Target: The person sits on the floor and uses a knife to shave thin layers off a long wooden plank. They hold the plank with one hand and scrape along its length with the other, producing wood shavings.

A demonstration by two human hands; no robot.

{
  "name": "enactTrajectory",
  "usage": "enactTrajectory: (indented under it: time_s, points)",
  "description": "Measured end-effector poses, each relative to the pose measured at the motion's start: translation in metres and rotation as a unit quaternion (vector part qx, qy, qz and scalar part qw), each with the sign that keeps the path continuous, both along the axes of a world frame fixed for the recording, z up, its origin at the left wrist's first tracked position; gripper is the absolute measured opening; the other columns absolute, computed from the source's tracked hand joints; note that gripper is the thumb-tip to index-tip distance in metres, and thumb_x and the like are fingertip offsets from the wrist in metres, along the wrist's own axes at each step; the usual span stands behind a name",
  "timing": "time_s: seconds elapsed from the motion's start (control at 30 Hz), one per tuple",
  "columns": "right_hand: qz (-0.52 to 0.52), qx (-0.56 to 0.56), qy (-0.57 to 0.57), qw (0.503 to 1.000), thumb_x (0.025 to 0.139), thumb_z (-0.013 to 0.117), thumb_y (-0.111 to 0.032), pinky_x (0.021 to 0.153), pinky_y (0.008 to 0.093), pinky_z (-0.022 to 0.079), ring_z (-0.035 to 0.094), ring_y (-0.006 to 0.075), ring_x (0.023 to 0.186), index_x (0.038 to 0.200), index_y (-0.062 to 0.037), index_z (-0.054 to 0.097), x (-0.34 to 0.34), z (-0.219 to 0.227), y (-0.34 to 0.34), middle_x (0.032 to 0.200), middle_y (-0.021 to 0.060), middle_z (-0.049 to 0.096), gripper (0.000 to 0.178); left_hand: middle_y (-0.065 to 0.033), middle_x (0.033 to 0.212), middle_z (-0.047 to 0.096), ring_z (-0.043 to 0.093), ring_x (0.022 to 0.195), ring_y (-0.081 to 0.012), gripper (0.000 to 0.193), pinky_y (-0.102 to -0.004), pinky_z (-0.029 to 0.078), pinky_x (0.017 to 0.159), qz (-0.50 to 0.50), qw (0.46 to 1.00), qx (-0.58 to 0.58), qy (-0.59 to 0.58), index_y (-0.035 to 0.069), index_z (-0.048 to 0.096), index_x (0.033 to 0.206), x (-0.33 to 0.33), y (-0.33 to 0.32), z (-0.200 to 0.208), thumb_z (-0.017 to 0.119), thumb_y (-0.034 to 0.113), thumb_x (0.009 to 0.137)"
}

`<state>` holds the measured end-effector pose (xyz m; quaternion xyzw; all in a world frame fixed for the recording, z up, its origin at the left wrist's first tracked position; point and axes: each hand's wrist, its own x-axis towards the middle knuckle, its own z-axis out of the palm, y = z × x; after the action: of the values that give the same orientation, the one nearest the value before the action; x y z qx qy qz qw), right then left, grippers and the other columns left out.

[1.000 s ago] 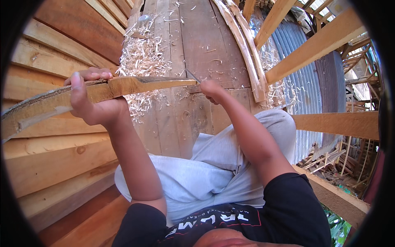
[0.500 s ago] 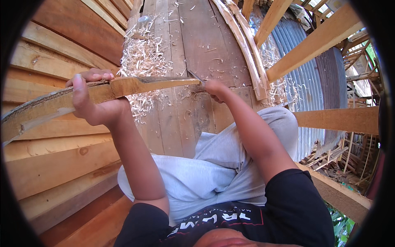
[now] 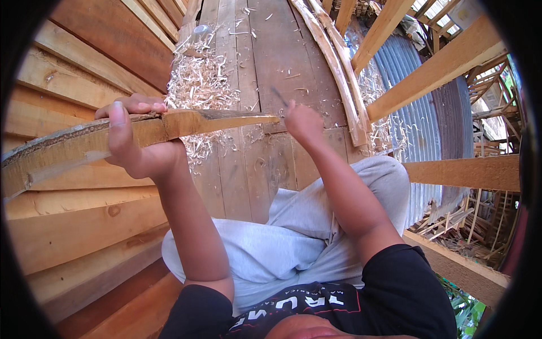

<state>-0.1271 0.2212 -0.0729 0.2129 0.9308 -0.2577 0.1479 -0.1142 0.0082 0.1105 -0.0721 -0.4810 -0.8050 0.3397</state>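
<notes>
I observe the left hand (image 3: 144,160) gripping a curved wooden piece (image 3: 189,122). The right hand (image 3: 305,122) holds a thin, blurred tool (image 3: 280,96) near its tapered end. Pale shavings (image 3: 200,85) litter the plank floor (image 3: 279,51).

The beam (image 3: 186,122) crosses above shavings (image 3: 203,82) on the floorboards (image 3: 282,62), planks (image 3: 84,226) left, strips (image 3: 334,62) right
</notes>
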Motion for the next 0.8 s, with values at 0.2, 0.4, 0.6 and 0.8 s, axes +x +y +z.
enactTrajectory:
  time_s: [0.2,0.4,0.6,0.8]
  points:
    - [-0.104,-0.239,-0.108,0.959,0.091,0.037,-0.030,0.046,0.0395,0.041,0.053,0.0222,0.051,0.079,-0.0032,0.057,-0.012,-0.039,0.012,0.063,0.0117,0.054,0.036,-0.0039,0.067,0.051,0.049,0.062,-0.0172,0.021,-0.0326,0.041,0.064,-0.009,1.000,-0.007,0.010,0.010,0.048,0.073,-0.003,0.004,0.000,0.056,0.029,0.079]
    - [-0.154,-0.400,-0.188,0.884,0.080,0.042,-0.022,0.038,0.0314,0.019,0.027,0.0110,0.043,0.072,-0.0120,0.040,-0.007,-0.034,0.005,0.056,0.0003,0.033,0.013,-0.0039,0.067,0.051,0.048,0.062,-0.0172,0.021,-0.0329,0.040,0.064,-0.006,1.000,-0.010,0.015,0.010,0.049,0.074,-0.002,0.001,0.000,0.056,0.028,0.079]
    - [-0.121,-0.442,-0.265,0.848,0.085,0.035,-0.026,0.038,0.0302,0.017,0.024,0.0097,0.042,0.070,-0.0145,0.038,-0.012,-0.044,0.019,0.055,-0.0021,0.029,0.019,-0.0067,0.061,0.048,0.050,0.055,-0.0178,0.019,-0.0289,0.046,0.058,-0.011,1.000,0.012,0.026,0.006,0.046,0.076,-0.003,0.005,0.002,0.056,0.022,0.079]
    - [-0.165,-0.509,-0.278,0.798,0.088,0.033,-0.031,0.037,0.0276,0.012,0.018,0.0074,0.040,0.065,-0.0177,0.031,-0.009,-0.044,0.012,0.053,-0.0048,0.024,0.027,-0.0042,0.067,0.051,0.047,0.063,-0.0166,0.022,-0.0318,0.040,0.064,-0.016,1.000,0.005,0.011,0.009,0.049,0.072,-0.001,0.002,0.000,0.056,0.029,0.078]
